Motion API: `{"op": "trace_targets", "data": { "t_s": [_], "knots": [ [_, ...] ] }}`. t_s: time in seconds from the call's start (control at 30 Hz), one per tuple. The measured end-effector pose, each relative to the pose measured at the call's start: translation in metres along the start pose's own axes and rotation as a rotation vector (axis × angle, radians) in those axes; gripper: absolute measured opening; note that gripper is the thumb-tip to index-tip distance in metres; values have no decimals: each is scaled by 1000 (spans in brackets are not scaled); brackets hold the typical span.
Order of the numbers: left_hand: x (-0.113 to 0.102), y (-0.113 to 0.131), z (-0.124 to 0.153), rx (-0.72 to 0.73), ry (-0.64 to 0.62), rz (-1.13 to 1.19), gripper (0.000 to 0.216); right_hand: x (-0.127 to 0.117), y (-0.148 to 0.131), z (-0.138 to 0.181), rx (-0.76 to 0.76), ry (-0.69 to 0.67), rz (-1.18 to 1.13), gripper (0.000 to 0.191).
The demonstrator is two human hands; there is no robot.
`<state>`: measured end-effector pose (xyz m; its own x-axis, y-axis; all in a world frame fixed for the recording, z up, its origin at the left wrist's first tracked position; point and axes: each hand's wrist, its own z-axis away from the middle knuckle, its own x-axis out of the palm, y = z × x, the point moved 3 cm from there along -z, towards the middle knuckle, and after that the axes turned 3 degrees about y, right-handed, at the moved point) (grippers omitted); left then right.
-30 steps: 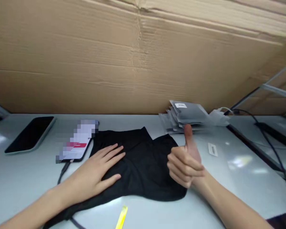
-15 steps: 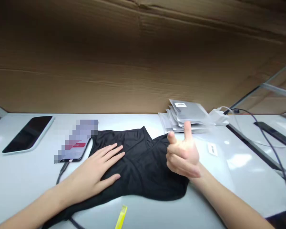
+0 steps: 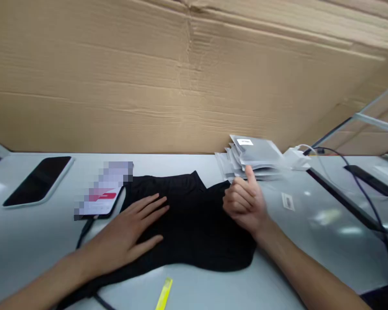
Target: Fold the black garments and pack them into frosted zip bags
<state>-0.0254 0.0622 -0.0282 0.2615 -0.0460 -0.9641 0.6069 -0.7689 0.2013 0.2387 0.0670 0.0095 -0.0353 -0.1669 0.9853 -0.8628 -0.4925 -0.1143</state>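
A black piece of clothing (image 3: 197, 232) lies spread on the white table, its fabric slightly wrinkled. My left hand (image 3: 137, 230) rests flat on its left part, palm down with the fingers stretched out. Over the garment's right side, my right hand (image 3: 245, 202) is closed in a fist with the thumb pointing up. Nothing shows in that fist. Behind it is a stack of clear plastic bags (image 3: 258, 155) with a white label on top.
Left of the garment lies a lit phone (image 3: 106, 202) with a cable plugged in, and farther left a dark-screened phone (image 3: 39, 181). A yellow strip (image 3: 164, 295) sits at the front edge. A white charger (image 3: 295, 159) and cables stand right. Cardboard (image 3: 148, 86) walls the back.
My right hand has curled its index finger in, going from a pointing shape to a thumb-up fist. My left hand has not moved. The cardboard looks brighter.
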Motion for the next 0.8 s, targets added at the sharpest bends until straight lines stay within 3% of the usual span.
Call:
{"op": "trace_targets", "data": {
  "t_s": [0.3, 0.57, 0.7, 0.8],
  "knots": [
    [3, -1, 0, 2, 4, -14, 57, 7, 6, 1, -19, 23, 49, 73],
    [1, -1, 1, -6, 9, 0, 56, 14, 15, 1, 32, -119, 295, 79],
    [1, 0, 0, 2, 3, -19, 55, 13, 15, 3, 8, -49, 460, 80],
    [0, 1, -1, 0, 10, -20, 53, 10, 16, 4, -61, 86, 665, 74]
  ]
}}
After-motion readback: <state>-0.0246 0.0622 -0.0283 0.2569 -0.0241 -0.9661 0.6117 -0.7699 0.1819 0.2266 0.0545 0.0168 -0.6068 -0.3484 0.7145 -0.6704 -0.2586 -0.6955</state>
